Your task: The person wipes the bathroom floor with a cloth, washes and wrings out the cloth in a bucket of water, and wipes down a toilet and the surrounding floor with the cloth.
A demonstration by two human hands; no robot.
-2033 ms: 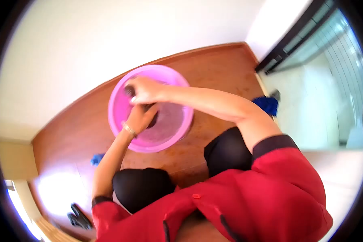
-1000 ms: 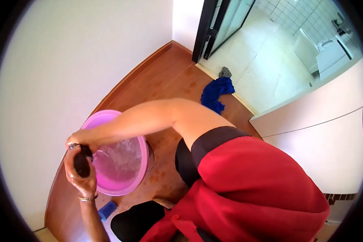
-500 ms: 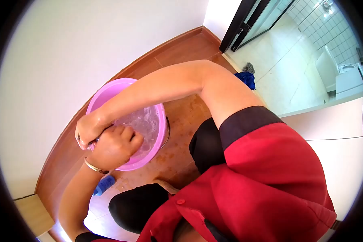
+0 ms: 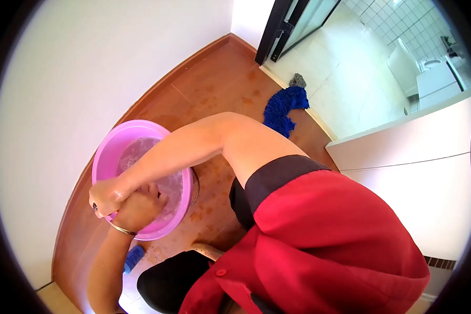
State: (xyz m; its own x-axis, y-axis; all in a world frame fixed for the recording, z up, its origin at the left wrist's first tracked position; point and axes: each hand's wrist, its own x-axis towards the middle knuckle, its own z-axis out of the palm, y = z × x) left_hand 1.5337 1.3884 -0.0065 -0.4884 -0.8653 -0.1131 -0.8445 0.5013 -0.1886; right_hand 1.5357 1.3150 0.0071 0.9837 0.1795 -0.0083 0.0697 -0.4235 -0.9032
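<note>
Brown floor (image 4: 214, 68) carries a pink bucket (image 4: 108, 154), standing upright, its mouth facing up. Over its rim, the right hand (image 4: 107, 197) and left hand (image 4: 140, 210) meet, fingers curled; what either grip clamps, if anything, cannot be told.

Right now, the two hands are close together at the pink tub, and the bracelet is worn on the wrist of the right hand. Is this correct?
Not quite: the bracelet is on the wrist of the left hand, not of the right hand, as the head view shows. The two hands are close together at the pink tub, as you say.
</note>
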